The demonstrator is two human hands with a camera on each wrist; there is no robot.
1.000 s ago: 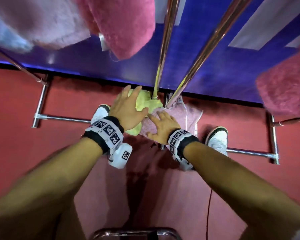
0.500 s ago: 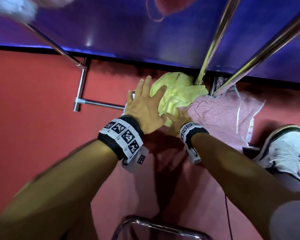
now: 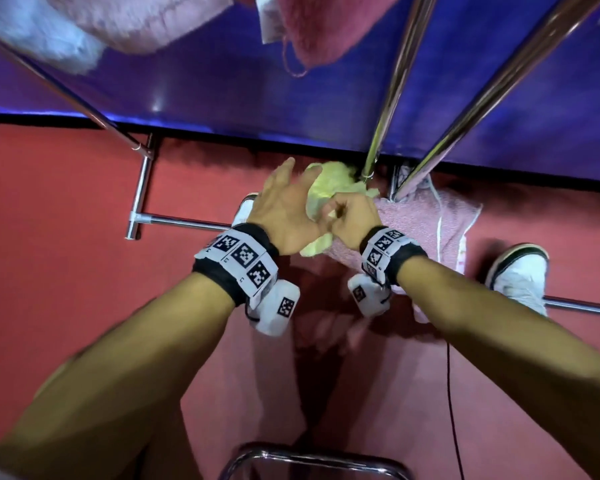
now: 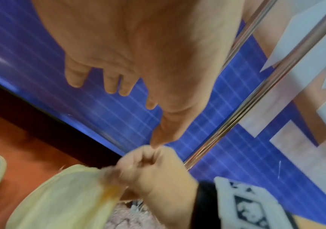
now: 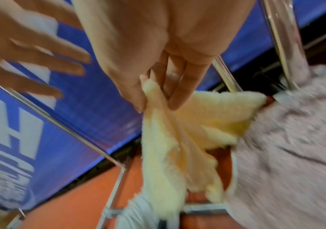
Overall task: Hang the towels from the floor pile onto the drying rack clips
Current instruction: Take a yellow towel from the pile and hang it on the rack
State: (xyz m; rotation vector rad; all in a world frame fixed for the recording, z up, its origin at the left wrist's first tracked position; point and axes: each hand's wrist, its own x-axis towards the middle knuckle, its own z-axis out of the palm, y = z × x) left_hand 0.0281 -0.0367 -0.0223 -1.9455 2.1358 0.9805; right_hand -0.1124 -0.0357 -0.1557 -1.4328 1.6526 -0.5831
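Note:
A yellow towel [image 3: 329, 185] lies crumpled on the red floor at the foot of the drying rack, partly on a pale pink towel [image 3: 416, 223]. My right hand [image 3: 347, 216] pinches a fold of the yellow towel [image 5: 170, 136] between thumb and fingers and lifts it. My left hand [image 3: 284, 202] hovers just left of it with fingers spread, holding nothing. In the left wrist view my left hand [image 4: 119, 74] is open above the right hand's [image 4: 150, 167] grip on the yellow towel [image 4: 64, 198].
Chrome rack poles [image 3: 392, 84] rise from the pile toward me, and floor bars [image 3: 142, 192] run left and right. Pink towels [image 3: 323, 26] hang overhead. My white shoes [image 3: 520, 275] stand either side of the pile. A blue wall panel [image 3: 222, 84] is behind.
My right hand has closed on the yellow towel and begun raising it. My left hand has come off the towel and spread open. The view has tilted back up.

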